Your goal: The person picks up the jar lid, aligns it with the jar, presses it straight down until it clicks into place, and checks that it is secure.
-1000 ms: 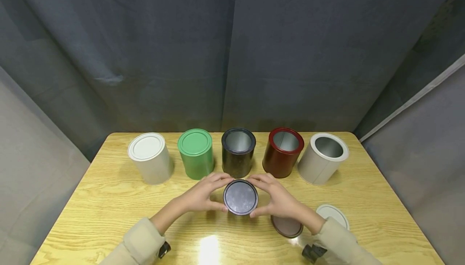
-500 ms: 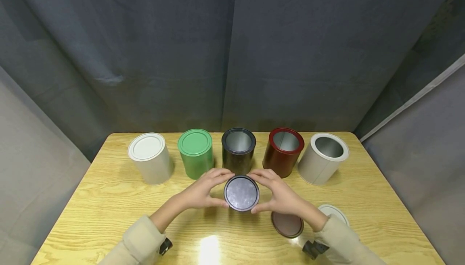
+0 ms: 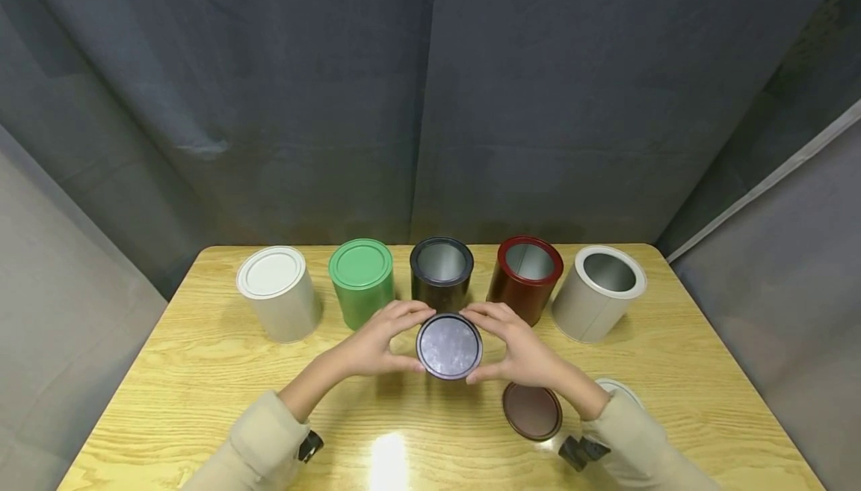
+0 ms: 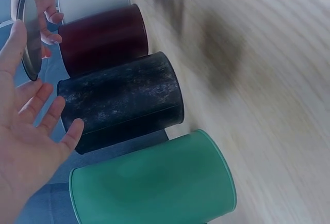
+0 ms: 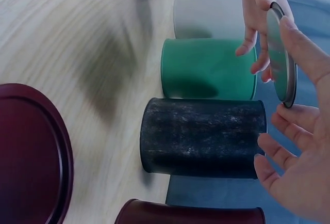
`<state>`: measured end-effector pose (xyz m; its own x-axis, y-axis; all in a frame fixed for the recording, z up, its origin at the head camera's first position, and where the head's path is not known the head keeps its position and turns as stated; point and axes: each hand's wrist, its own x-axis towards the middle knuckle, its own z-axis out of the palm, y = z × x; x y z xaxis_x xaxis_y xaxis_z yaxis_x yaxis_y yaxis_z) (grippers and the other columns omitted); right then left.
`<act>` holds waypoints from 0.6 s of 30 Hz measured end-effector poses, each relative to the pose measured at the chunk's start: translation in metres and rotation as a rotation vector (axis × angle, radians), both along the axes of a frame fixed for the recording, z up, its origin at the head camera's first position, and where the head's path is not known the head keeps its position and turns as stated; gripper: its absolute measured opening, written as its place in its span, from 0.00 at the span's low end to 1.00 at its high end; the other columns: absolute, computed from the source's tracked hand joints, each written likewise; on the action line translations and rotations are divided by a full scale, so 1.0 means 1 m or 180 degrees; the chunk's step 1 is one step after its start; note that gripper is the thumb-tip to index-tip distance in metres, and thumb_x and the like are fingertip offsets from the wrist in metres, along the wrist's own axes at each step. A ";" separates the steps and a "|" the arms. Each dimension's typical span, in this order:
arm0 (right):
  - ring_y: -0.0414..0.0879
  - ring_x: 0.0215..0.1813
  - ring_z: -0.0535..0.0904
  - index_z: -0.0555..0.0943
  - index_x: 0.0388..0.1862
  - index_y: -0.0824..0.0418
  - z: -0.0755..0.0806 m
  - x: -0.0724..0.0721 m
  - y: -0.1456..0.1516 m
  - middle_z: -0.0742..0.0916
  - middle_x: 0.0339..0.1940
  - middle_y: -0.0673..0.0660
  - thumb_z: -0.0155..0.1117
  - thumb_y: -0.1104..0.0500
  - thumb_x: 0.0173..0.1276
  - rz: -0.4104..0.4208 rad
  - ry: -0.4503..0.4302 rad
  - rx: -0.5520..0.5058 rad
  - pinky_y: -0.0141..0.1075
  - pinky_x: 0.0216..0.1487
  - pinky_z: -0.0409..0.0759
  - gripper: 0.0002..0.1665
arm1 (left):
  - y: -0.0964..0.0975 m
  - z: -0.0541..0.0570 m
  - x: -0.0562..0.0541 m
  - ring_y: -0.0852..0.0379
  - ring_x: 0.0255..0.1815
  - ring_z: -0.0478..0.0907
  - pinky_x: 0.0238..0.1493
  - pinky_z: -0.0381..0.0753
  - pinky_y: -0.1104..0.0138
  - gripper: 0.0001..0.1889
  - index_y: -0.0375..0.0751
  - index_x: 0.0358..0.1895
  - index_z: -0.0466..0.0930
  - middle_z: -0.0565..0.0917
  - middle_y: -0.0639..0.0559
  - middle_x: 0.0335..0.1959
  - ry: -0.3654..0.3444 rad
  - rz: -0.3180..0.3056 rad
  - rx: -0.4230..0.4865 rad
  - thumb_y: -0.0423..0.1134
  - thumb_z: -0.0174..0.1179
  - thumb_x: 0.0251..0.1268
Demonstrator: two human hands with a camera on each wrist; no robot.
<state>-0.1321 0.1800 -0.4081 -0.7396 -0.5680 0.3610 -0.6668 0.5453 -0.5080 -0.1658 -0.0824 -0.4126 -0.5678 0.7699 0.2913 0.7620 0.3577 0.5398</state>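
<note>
Between my two hands a round black lid [image 3: 448,347] is held by its rim, raised off the table. My left hand [image 3: 385,341] pinches its left edge with thumb and fingertips, and my right hand [image 3: 518,345] pinches the right edge. Just beyond stands the black can [image 3: 440,282], uncovered, its silvery inside showing. Both wrist views catch the lid [image 4: 32,35] edge-on, clear of the black can [image 5: 203,137]; its underside [image 5: 277,53] is shiny metal. The other fingers of each hand spread loosely below the lid.
Left of the black can stand a green can [image 3: 363,285] and a white can [image 3: 279,293], both lidded. To its right are an open dark red can [image 3: 523,282] and an open white can [image 3: 597,293]. A dark red lid [image 3: 531,411] and a partly hidden white lid [image 3: 622,392] lie near my right arm.
Both hands have moved the black lid forward and slightly up, toward the black can. The cans and the lids on the table have stayed put.
</note>
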 end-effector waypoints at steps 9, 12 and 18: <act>0.51 0.56 0.68 0.74 0.58 0.64 0.010 -0.005 0.000 0.76 0.56 0.57 0.79 0.46 0.34 -0.0027 0.0118 0.0018 0.48 0.52 0.71 0.50 | 0.000 0.006 -0.005 0.49 0.59 0.65 0.57 0.65 0.53 0.38 0.36 0.61 0.69 0.70 0.45 0.59 0.0055 0.0073 0.0123 0.46 0.71 0.44; 0.52 0.57 0.68 0.74 0.57 0.64 0.013 -0.008 -0.001 0.76 0.56 0.57 0.80 0.47 0.33 -0.0030 0.0135 0.0004 0.48 0.53 0.70 0.50 | 0.000 0.007 -0.008 0.49 0.58 0.66 0.58 0.65 0.54 0.37 0.35 0.59 0.70 0.71 0.43 0.58 0.0124 0.0118 0.0172 0.45 0.72 0.42; 0.53 0.57 0.68 0.74 0.57 0.65 0.018 -0.013 0.000 0.76 0.55 0.58 0.80 0.47 0.31 -0.0073 0.0190 0.0026 0.49 0.53 0.70 0.50 | 0.001 0.012 -0.013 0.49 0.57 0.68 0.57 0.66 0.55 0.36 0.35 0.57 0.72 0.73 0.43 0.56 0.0247 0.0197 0.0234 0.45 0.72 0.40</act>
